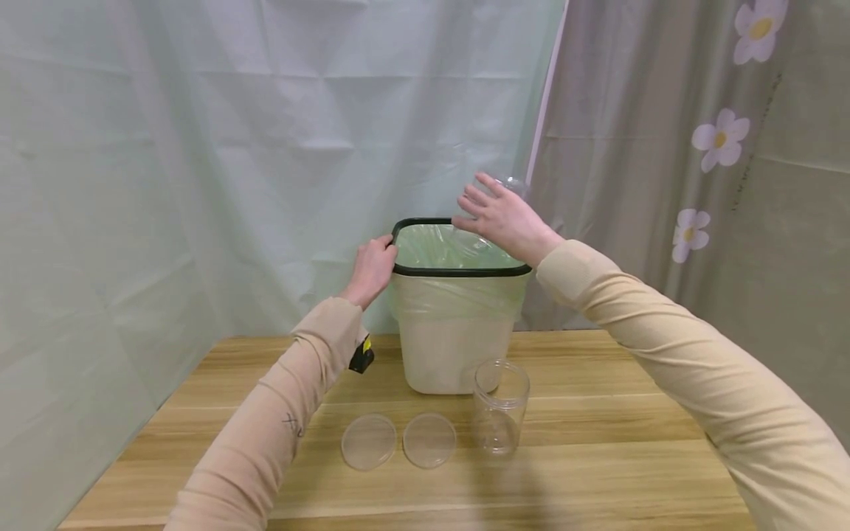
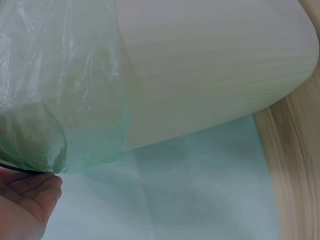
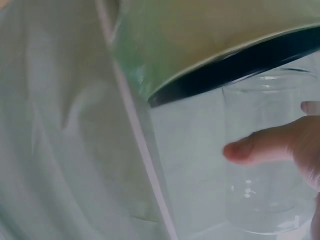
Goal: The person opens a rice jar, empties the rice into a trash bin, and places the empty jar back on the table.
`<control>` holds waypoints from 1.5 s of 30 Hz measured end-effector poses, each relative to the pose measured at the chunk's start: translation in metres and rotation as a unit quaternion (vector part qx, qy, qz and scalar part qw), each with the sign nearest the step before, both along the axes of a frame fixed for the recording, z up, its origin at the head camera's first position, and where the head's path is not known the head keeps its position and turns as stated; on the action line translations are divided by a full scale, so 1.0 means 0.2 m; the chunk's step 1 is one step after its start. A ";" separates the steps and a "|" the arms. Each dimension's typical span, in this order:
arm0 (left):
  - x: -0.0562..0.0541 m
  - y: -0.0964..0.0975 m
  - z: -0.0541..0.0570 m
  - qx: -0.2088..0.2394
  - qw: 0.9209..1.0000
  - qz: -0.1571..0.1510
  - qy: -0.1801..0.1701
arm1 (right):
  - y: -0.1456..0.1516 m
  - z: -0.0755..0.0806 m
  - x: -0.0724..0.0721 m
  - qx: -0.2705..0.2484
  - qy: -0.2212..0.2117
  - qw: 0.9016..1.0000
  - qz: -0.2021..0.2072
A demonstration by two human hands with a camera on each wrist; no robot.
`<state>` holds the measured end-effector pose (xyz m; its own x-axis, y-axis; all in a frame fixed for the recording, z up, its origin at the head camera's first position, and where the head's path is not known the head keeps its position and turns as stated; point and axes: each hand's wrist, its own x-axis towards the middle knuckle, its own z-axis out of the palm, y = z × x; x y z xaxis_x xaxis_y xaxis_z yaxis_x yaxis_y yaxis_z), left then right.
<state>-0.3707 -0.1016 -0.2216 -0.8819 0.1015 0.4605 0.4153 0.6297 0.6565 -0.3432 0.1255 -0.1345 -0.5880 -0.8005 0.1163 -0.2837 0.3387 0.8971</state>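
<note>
A white trash bin (image 1: 454,354) with a black rim and a pale green plastic liner (image 1: 458,251) stands upright at the back of the table. My left hand (image 1: 373,269) grips its rim at the left side. Above the bin's right side, my right hand (image 1: 502,220) holds a clear plastic jar (image 3: 262,200) from the side. Its mouth points down toward the bin. Most of that jar is hidden behind the hand in the head view. A second clear jar (image 1: 501,405) stands in front of the bin, beside two round clear lids (image 1: 368,442) lying flat.
The wood-grain table (image 1: 598,457) runs back to a pale curtain (image 1: 299,147). A grey curtain with white flowers (image 1: 720,140) hangs on the right. A small black and yellow object (image 1: 361,356) lies partly hidden behind the left sleeve.
</note>
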 end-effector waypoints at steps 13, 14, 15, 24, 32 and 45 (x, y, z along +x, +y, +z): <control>0.00 -0.01 -0.01 -0.009 1.000 0.007 0.017 | 0.01 -0.01 0.00 -0.102 -0.029 0.994 0.017; 0.00 -0.01 -0.01 -0.009 1.000 0.007 0.015 | 0.01 0.00 0.00 -0.119 -0.035 0.992 0.025; 0.00 -0.02 0.00 -0.007 1.000 0.007 0.013 | 0.02 0.01 0.00 -0.139 -0.041 0.989 0.036; 0.00 -0.01 0.01 -0.002 1.000 0.004 0.009 | 0.06 0.05 0.00 -0.232 -0.081 0.966 0.084; 0.00 0.00 0.01 0.001 1.000 0.001 -0.006 | 0.11 0.05 0.00 -0.319 -0.126 0.937 0.072; 0.00 0.00 0.01 0.002 1.000 -0.002 -0.001 | 0.14 0.09 0.03 -0.549 -0.284 0.785 -0.027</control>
